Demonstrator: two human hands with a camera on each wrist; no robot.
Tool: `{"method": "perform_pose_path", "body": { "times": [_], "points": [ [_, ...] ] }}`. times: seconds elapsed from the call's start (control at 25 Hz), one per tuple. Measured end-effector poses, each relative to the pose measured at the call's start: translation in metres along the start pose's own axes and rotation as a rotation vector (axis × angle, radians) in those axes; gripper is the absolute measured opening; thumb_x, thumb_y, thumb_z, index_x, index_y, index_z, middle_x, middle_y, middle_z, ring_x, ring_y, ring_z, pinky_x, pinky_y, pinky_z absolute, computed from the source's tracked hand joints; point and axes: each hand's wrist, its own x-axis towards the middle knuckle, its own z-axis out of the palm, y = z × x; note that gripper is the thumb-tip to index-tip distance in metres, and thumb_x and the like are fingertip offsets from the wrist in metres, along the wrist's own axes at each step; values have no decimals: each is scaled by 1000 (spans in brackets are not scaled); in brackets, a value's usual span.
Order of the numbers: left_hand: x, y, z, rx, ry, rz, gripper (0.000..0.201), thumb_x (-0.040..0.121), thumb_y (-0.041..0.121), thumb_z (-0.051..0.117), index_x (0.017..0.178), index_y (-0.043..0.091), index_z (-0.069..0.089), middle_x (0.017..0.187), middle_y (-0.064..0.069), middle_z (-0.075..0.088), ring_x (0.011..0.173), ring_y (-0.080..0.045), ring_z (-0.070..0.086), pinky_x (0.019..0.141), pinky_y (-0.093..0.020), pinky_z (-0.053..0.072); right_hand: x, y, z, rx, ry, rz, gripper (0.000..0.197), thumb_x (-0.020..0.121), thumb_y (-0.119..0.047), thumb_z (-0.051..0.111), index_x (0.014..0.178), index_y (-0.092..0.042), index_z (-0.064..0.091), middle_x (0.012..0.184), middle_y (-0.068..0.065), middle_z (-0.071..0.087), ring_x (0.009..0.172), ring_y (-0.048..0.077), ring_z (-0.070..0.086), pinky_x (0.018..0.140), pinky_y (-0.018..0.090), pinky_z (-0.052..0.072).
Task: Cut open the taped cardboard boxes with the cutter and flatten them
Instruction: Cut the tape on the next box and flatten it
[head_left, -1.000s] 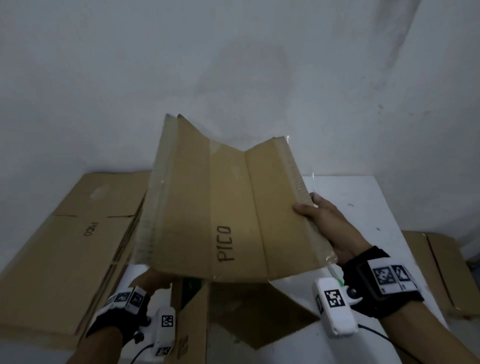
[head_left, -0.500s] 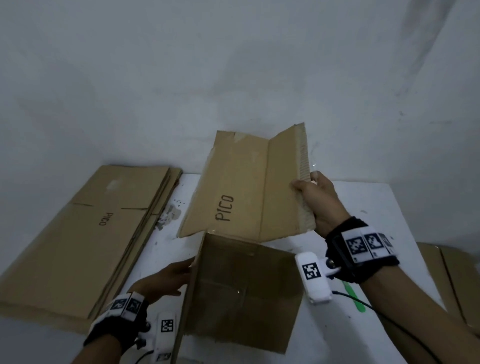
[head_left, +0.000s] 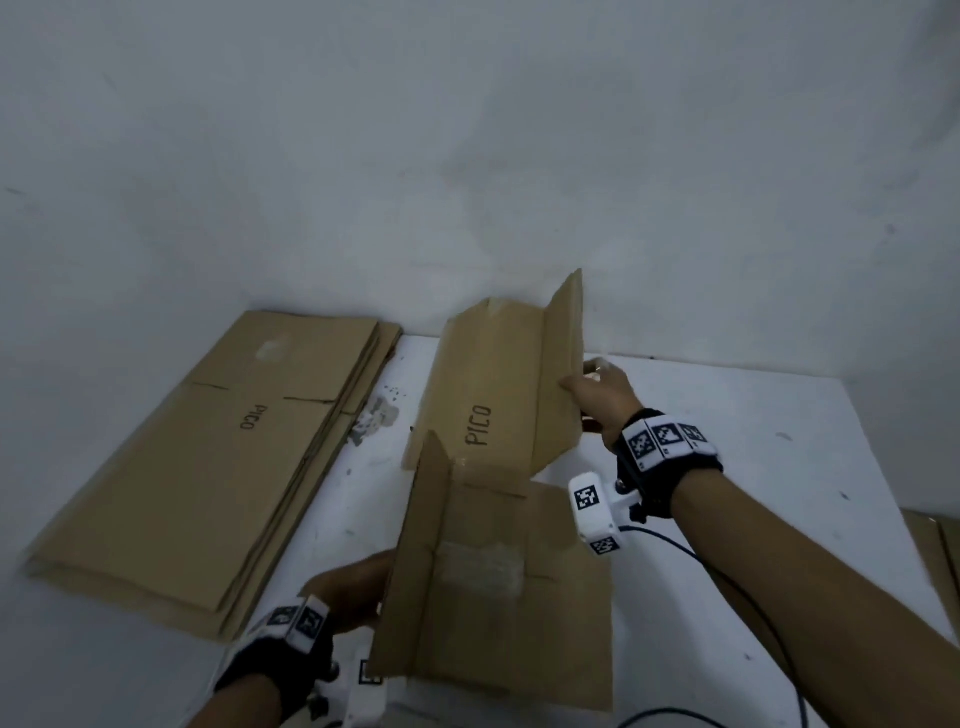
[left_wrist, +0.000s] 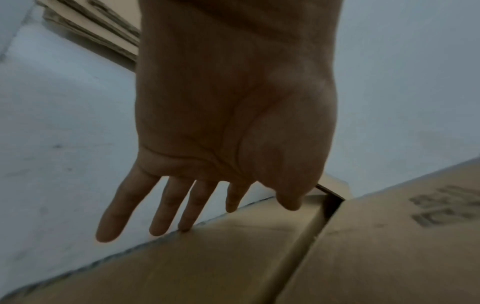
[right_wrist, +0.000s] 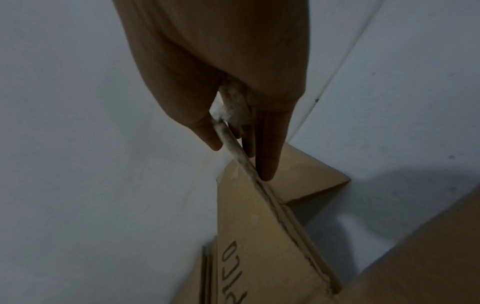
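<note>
A cut-open cardboard box (head_left: 498, 395) marked PICO lies spread and half folded on the white table (head_left: 753, 467). My right hand (head_left: 597, 395) pinches the edge of its raised far flap between thumb and fingers; in the right wrist view the right hand (right_wrist: 239, 156) shows the flap edge (right_wrist: 259, 236) running between them. My left hand (head_left: 353, 587) is at the upright near-left panel. In the left wrist view the left hand (left_wrist: 228, 197) has straight fingers touching the cardboard's edge (left_wrist: 259, 257). A patch of clear tape (head_left: 478, 566) sticks to the near panel. No cutter is visible.
A stack of flattened boxes (head_left: 208, 457) lies along the table's left side, also seen as a stack (left_wrist: 91, 24) in the left wrist view. Tape scraps (head_left: 374, 421) lie between stack and box. More cardboard (head_left: 935, 561) sits beyond the right table edge. A wall stands close behind.
The box has come down from held up in the air to lying low over the table. My right hand moved away and down with the flap; my left hand came out from under the box.
</note>
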Motion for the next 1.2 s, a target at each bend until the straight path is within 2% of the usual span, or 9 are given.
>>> {"method": "perform_pose_path", "body": {
  "times": [0.12,0.24,0.28,0.4,0.48,0.64,0.8,0.96,1.2],
  "points": [
    [3,-16,1,-114,64,6,123,42,41,98,143,4,37,129,-5,54,102,-30,58,87,-25,55,15,33,6,-113,-36,85,58,86,-27,66,138,-11,50,132,12,60,114,32,61,97,52,53],
    [14,-25,-1,-223,213,-43,24,87,18,76,98,6,59,110,-19,61,85,-23,57,73,-17,53,19,60,7,-219,-14,139,55,87,-26,67,138,-12,52,128,11,61,110,33,61,91,51,57],
    [16,-23,-3,-192,196,-61,14,99,25,60,98,11,59,104,-14,63,86,-21,59,73,-18,54,21,70,6,-314,6,158,56,87,-27,68,138,-13,52,128,11,61,109,33,61,90,49,57],
    [42,-31,-18,-94,171,-115,87,72,93,44,132,32,60,125,-10,67,116,-33,61,105,-50,46,15,99,-2,-527,71,244,83,79,-35,80,146,-12,38,139,13,54,120,34,56,92,41,54],
    [61,-44,-37,-48,166,-140,112,51,108,32,134,38,58,126,-8,68,120,-33,59,112,-57,34,10,119,-2,-561,117,314,97,75,-34,85,147,-8,26,140,17,49,124,36,52,84,38,54],
    [45,-24,-39,-12,153,-102,102,48,107,39,123,41,60,117,-5,72,116,-27,62,110,-54,38,3,146,-1,-753,186,379,118,68,-46,87,151,-14,10,149,23,31,138,40,33,110,49,39],
    [33,0,-44,240,64,-20,113,44,99,57,141,43,43,129,3,62,118,-19,59,106,-49,44,-2,153,-1,-738,168,349,114,68,-40,89,149,-17,12,147,23,29,135,42,36,106,50,41],
    [25,10,-35,365,53,97,116,65,71,77,155,43,10,120,11,61,104,-8,65,77,-28,59,-12,159,-6,-599,167,283,121,67,-40,90,153,-20,7,148,24,25,134,44,37,109,53,40],
    [37,6,-44,284,173,33,117,62,78,74,157,38,18,126,0,65,105,-18,68,79,-33,60,-51,182,-12,-593,114,326,127,62,-53,89,154,-20,7,148,24,28,137,41,33,112,47,37]
  ]
}}
